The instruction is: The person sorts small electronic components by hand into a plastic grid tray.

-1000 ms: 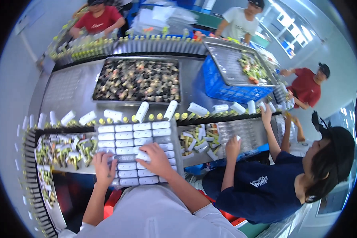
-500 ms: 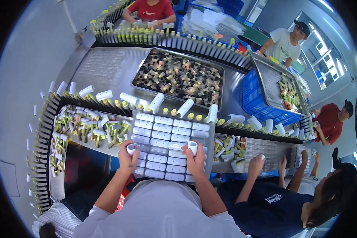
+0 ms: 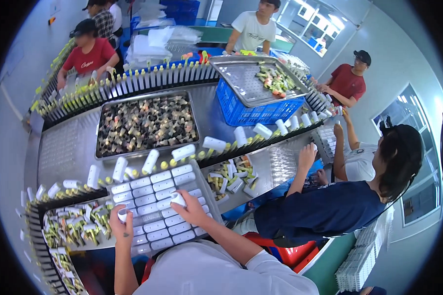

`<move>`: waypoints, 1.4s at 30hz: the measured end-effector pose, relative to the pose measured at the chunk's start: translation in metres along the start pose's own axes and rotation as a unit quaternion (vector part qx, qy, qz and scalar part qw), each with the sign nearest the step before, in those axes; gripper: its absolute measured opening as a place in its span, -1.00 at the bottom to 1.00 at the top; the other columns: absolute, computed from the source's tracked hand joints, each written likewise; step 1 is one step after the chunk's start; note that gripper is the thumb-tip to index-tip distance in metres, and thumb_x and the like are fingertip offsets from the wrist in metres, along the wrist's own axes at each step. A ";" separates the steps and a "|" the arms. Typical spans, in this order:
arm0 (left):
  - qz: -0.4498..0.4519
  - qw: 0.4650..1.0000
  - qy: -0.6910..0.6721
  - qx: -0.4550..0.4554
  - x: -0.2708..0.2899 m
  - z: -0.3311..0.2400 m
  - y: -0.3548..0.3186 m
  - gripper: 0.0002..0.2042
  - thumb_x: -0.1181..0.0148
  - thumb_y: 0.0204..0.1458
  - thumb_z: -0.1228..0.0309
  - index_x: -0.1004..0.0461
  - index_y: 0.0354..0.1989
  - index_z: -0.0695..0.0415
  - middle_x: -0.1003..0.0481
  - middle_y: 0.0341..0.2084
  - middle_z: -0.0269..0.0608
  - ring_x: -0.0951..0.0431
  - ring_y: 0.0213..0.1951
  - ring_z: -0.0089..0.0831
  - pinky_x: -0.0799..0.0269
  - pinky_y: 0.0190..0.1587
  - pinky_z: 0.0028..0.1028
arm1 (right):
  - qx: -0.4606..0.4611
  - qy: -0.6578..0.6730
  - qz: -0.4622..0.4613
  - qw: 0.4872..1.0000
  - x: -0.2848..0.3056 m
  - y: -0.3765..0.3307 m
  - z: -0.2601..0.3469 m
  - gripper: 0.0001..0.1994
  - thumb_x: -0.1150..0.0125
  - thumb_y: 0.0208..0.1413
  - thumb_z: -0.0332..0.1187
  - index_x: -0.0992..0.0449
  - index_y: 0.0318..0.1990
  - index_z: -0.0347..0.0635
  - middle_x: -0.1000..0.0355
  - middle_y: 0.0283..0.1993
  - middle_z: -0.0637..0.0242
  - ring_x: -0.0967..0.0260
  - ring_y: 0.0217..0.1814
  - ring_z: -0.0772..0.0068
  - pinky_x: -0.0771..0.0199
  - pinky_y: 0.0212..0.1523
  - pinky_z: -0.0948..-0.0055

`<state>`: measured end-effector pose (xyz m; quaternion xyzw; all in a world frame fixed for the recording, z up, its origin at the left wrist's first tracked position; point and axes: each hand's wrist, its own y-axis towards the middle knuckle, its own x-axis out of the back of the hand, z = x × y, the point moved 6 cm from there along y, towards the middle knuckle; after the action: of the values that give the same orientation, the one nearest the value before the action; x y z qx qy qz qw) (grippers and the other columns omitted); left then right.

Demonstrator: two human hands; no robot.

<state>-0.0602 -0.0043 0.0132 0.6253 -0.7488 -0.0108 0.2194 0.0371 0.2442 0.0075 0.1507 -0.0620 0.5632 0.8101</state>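
Note:
A clear plastic tray (image 3: 206, 194) filled with rows of glossy white curved casings (image 3: 158, 225) lies tilted in front of me. My left hand (image 3: 121, 230) is at the tray's left edge, closed round one hollow white casing (image 3: 123, 214) with its open end showing. Over the tray's right part, my right hand (image 3: 193, 210) grips another white casing (image 3: 177, 199) between thumb and fingers. Just beyond the tray runs a line of dark holders (image 3: 221, 156) carrying yellow-green-tipped pieces, several with white casings (image 3: 150, 161) leaning on top.
Loose yellow-green and white pieces lie heaped left (image 3: 76, 223) and right (image 3: 231, 177) of the tray. Farther off are a metal tray (image 3: 196, 123) of small dark parts and a blue crate (image 3: 258, 113) under another metal tray (image 3: 231, 86). A co-worker in navy (image 3: 320, 211) works close on my right.
The view has swung to the right, so the tray and my hands appear farther left. Both hands still hold white casings.

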 end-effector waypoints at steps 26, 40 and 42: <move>0.013 0.994 -0.067 0.088 -0.038 0.033 0.027 -0.81 -0.03 0.15 0.38 -0.34 -0.12 0.17 -0.42 -0.60 -0.31 -0.38 -0.58 -0.63 -0.27 -0.54 -0.63 | 0.004 0.035 0.081 0.996 0.002 0.002 -0.001 -0.66 -0.18 0.06 -0.36 -0.37 -0.03 -0.32 -0.43 -0.36 0.19 -0.35 -0.42 0.49 -0.30 -0.40 0.51; 0.021 0.993 -0.069 0.097 -0.038 0.032 0.025 -0.82 0.00 0.16 0.41 -0.31 -0.11 0.18 -0.36 -0.61 -0.33 -0.34 -0.59 -0.64 -0.26 -0.52 -0.63 | -0.009 0.045 0.068 0.997 0.002 0.002 0.000 -0.69 -0.19 0.05 -0.37 -0.39 -0.07 -0.33 -0.45 -0.35 0.18 -0.41 -0.35 0.39 -0.33 -0.31 0.46; 0.018 0.993 -0.056 0.101 -0.037 0.034 0.025 -0.82 0.00 0.17 0.41 -0.31 -0.10 0.19 -0.36 -0.62 -0.33 -0.33 -0.59 -0.64 -0.25 -0.53 -0.63 | 0.000 0.037 0.070 0.997 0.001 0.004 -0.001 -0.69 -0.20 0.05 -0.37 -0.39 -0.08 -0.33 -0.45 -0.34 0.17 -0.41 -0.34 0.38 -0.34 -0.30 0.45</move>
<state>-0.0906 0.0275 -0.0218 0.6289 -0.7685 0.0342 0.1129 0.0336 0.2469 0.0080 0.1249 -0.0423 0.6233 0.7708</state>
